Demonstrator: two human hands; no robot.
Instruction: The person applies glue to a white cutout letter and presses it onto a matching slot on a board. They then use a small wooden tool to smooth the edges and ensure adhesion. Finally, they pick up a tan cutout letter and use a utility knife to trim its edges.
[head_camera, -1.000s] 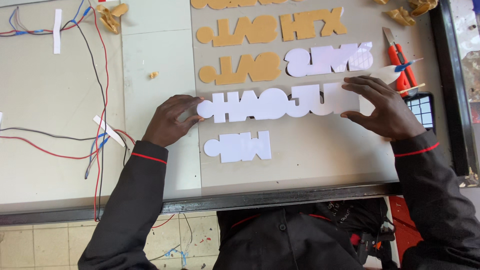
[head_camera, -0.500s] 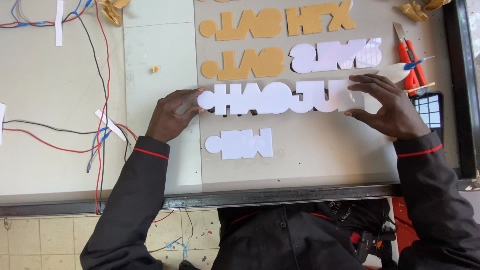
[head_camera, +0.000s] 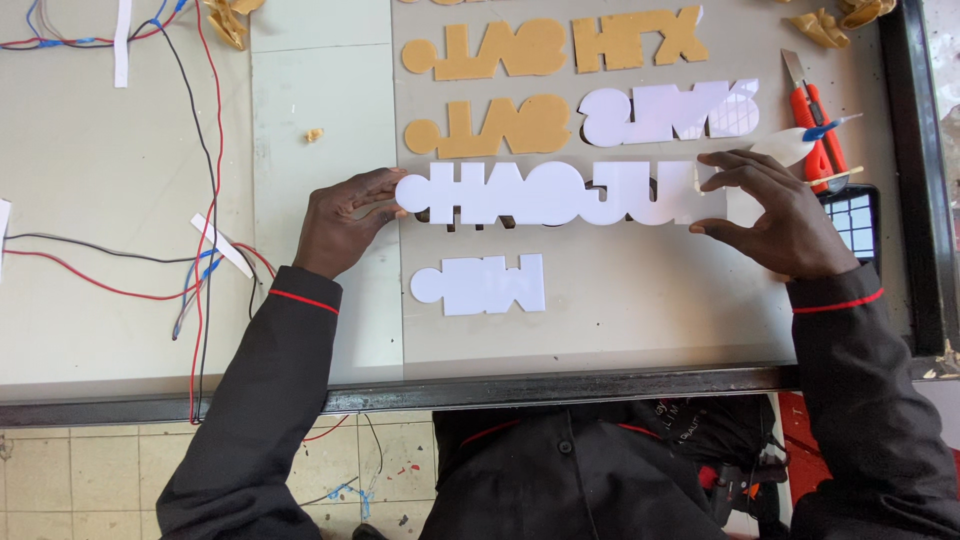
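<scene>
L hand (head_camera: 340, 222) pinches the round end of a long white cut-out letter strip (head_camera: 545, 193); R hand (head_camera: 775, 215) grips its other end, fingers curled over top & bottom edges. Strip sits just off the grey board (head_camera: 650, 310), shadow under it. Below: 1 smaller white cut-out (head_camera: 480, 284). Above: tan letter cut-outs (head_camera: 490, 128). Orange utility knife (head_camera: 812, 115) just past R hand; wires (head_camera: 130, 270) well L.

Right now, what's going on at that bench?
A person in dark sleeves holds a long white cut-out letter strip by its ends, left hand at one end, right hand at the other, just above the table. A shorter white piece lies below it. Tan letter pieces and a red utility knife lie beyond.
</scene>
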